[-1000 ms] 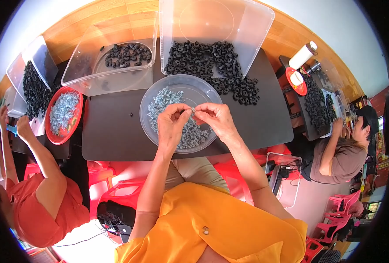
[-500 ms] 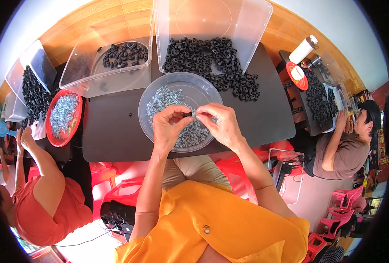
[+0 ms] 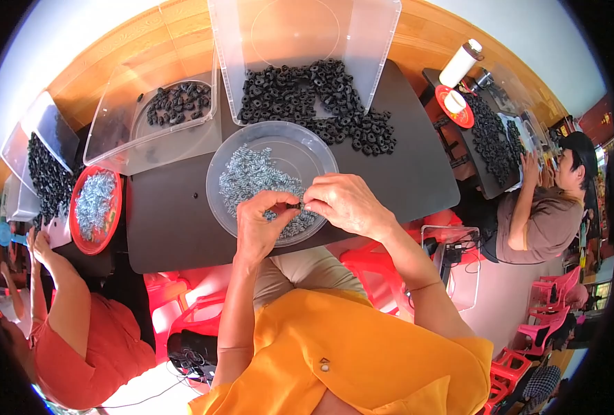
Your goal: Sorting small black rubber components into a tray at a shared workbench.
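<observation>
Over the near side of a round clear plastic bowl [image 3: 314,155], my two hands meet fingertip to fingertip. A small black plastic part [image 3: 294,206] is pinched between thumb and forefinger of my left hand [image 3: 257,223]. My right hand [image 3: 352,206] is closed in a pinch against the part's right end, its back turned upward; what its fingertips hold is hidden. Many small silvery coil springs [image 3: 255,174] fill the left and near portions of the bowl. Behind the bowl, black ring-shaped plastic parts [image 3: 362,131] spill out of a clear bin [image 3: 376,66] tipped on its side.
Another clear bin [image 3: 117,142] with several black pieces [image 3: 177,104] stands left on the dark table [image 3: 165,214]. Further left is a red tray [image 3: 117,207] of springs. Co-workers sit on both sides, a red sleeve [image 3: 92,339] left and a brown shirt [image 3: 545,225] right.
Both hands have come lower, toward the bowl's near rim. My right hand has turned its back upward, and its fingertips are now tight against the black part. The whole view has shifted slightly.
</observation>
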### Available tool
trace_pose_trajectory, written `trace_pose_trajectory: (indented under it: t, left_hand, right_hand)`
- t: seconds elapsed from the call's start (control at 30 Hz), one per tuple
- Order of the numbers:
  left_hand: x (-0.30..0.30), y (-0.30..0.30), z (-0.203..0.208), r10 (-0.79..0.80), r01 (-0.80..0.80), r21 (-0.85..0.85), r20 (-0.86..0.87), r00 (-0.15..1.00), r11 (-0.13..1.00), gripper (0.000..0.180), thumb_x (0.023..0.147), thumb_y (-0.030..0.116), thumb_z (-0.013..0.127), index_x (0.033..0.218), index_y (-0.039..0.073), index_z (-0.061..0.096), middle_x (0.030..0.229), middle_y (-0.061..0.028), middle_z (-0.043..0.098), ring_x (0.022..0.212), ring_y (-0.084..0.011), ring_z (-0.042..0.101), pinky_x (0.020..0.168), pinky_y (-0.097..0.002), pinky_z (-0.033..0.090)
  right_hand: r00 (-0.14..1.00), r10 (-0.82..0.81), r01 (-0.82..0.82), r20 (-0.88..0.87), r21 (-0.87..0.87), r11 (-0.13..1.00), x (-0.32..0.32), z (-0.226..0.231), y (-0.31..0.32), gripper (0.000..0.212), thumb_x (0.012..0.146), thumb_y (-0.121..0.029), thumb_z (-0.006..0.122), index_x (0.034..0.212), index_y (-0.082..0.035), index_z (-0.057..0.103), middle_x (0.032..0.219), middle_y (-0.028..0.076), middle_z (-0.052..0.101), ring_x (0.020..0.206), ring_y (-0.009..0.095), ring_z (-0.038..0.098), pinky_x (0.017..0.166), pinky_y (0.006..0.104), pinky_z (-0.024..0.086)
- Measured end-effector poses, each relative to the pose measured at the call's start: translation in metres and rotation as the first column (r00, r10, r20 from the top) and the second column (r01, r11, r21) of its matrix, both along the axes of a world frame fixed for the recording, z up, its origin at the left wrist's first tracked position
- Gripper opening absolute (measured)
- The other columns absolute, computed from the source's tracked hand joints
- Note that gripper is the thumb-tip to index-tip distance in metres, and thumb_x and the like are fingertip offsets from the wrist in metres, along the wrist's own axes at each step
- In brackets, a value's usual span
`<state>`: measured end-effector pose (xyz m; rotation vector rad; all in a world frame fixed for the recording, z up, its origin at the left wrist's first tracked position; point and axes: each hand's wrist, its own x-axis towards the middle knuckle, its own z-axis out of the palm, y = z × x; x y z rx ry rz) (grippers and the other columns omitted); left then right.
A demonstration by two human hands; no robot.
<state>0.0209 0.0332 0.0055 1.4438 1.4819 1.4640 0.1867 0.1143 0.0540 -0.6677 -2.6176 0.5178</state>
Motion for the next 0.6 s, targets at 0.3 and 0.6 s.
trace_pose_trajectory:
  t: [0.3, 0.6]
  left_hand:
    - [0.006, -0.004, -0.007, -0.041, 0.05, -0.07, 0.116, 0.992, 0.996, 0.02, 0.067, -0.006, 0.071, 0.085, 0.002, 0.067, 0.079, -0.0063, 0.067, 0.07, -0.0119, 0.063, 0.065, -0.0242, 0.05]
    - [0.001, -0.005, -0.003, -0.123, 0.142, -0.054, 0.269, 0.955, 0.988, 0.021, 0.069, -0.011, 0.067, 0.085, 0.002, 0.065, 0.084, -0.0048, 0.064, 0.077, -0.0117, 0.062, 0.069, -0.0236, 0.051]
  right_hand:
    - [0.985, 0.066, -0.061, 0.161, -0.035, 0.997, 0.003, 0.007, -0.004, 0.01, 0.082, -0.015, 0.06, 0.078, -0.006, 0.06, 0.074, 0.005, 0.052, 0.077, 0.024, 0.055, 0.062, 0.0371, 0.046]
    - [0.993, 0.108, -0.101, 0.046, -0.131, 0.986, 0.003, 0.0, 0.003, 0.013, 0.083, -0.016, 0.06, 0.08, -0.004, 0.059, 0.073, 0.007, 0.054, 0.072, 0.028, 0.055, 0.061, 0.038, 0.045]
